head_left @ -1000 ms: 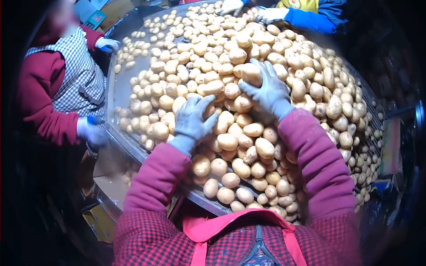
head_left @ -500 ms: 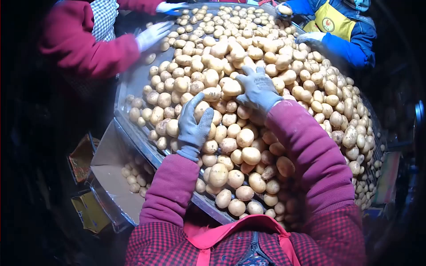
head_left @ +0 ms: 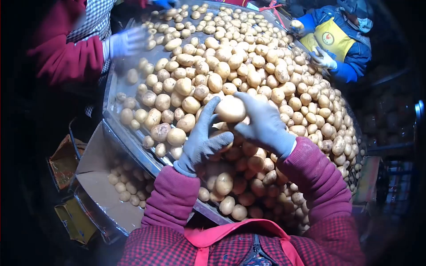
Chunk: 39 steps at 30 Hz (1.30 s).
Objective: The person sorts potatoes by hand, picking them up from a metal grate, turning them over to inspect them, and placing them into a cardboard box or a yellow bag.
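Observation:
A large pale potato [head_left: 231,109] is lifted above the heap, with the thumb and fingers of my right hand [head_left: 265,125] closed on its right side. Just to the left, my left hand [head_left: 202,141] has its thumb and fingers spread apart, its fingertips near that same potato. Both hands wear grey gloves. Beneath them lies a thick heap of loose potatoes [head_left: 191,105] on a metal sorting table [head_left: 116,82]. Part of the heap under my hands is hidden by them and in shadow.
Below the table's left edge stands a cardboard box [head_left: 95,177] partly filled with potatoes. Two smaller open boxes [head_left: 66,162] sit farther left. A co-worker's gloved hand [head_left: 126,43] is over the left side; another person in a yellow apron [head_left: 329,37] stands at the right.
My right hand has drawn back toward me, now holding the large potato. My left hand has shifted slightly right and down. Both co-workers' hands have moved, the left one's away from the heap.

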Tool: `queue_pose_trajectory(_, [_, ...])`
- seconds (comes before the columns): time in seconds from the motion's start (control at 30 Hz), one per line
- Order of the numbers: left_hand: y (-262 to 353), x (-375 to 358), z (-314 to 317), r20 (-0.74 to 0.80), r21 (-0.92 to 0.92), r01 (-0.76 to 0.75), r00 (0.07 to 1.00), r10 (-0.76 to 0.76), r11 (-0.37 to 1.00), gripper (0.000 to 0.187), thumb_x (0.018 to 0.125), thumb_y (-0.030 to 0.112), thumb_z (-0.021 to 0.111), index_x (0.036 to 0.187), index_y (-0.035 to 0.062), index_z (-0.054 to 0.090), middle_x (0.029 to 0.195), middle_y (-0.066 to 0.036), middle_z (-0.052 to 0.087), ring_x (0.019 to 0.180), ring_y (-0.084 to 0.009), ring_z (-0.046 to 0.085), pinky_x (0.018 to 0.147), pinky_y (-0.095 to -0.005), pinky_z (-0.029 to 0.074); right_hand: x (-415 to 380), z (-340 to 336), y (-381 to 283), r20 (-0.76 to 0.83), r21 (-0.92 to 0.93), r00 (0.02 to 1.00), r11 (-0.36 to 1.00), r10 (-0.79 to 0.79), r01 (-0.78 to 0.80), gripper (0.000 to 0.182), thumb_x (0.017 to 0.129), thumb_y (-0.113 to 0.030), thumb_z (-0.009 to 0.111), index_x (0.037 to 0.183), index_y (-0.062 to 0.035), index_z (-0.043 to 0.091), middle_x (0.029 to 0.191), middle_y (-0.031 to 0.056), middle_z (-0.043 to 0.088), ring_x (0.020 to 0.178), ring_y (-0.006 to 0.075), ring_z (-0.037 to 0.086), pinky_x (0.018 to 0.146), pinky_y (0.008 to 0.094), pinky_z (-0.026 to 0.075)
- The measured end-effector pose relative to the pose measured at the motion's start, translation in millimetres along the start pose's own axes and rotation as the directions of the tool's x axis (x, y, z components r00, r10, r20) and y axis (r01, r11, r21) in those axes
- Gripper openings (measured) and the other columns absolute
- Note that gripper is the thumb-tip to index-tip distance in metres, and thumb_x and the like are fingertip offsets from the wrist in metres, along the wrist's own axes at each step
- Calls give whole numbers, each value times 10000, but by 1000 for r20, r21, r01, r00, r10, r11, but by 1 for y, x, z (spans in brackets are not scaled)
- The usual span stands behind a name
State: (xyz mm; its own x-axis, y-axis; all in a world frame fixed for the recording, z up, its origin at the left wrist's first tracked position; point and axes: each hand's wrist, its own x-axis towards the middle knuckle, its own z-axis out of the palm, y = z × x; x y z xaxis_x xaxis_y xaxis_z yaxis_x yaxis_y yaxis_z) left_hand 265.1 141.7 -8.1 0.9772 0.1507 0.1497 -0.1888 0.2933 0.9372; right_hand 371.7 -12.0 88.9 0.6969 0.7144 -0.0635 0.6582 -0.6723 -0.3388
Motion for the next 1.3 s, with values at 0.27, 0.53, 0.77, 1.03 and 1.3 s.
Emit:
queue_pose_trajectory(0.27, [12,-9,-10,70,-599,262,958,-277,757,730,946,364,726,1509,-11,450,1343,-132,587,1175,-199,621,1005,-325,530,104,-38,27,-17,140,1000,990,-23,25,518,915,-449,653,1345,-161,675,1226,169,711,1071,366,698,934,464,557])
queue_pose_trajectory(0.53, [12,-6,-8,10,-503,273,950,-311,820,760,948,376,707,1530,-12,412,1318,-146,631,1177,-230,644,1014,-356,539,236,27,55,25,-423,997,904,72,-55,447,953,-406,511,1162,-99,760,1139,220,745,1099,369,714,929,501,543])
queue_pose_trajectory(0.77, [6,-6,-3,5,-553,257,952,-306,792,773,964,449,683,1543,19,403,1375,-148,589,1184,-246,644,918,-368,595,152,31,65,130,69,989,994,77,-87,450,895,-471,643,1174,-131,741,1133,161,753,1088,338,712,963,437,549])
queue_pose_trajectory(1.03, [7,-9,-3,-12,-488,256,954,-300,834,717,1010,426,616,1544,0,398,1419,-164,573,1250,-254,622,1009,-367,555,72,-64,120,-168,90,925,940,340,-329,429,895,-475,658,1113,-126,777,1039,145,777,999,304,740,890,431,562])
queue_pose_trajectory(1.3, [6,-7,-4,-13,-478,281,945,-327,832,736,987,448,653,1544,32,413,1426,-137,565,1243,-252,625,965,-382,582,113,-63,172,-14,-552,867,720,498,-422,593,764,-542,748,1115,-65,790,1223,194,731,1126,339,707,948,442,546])
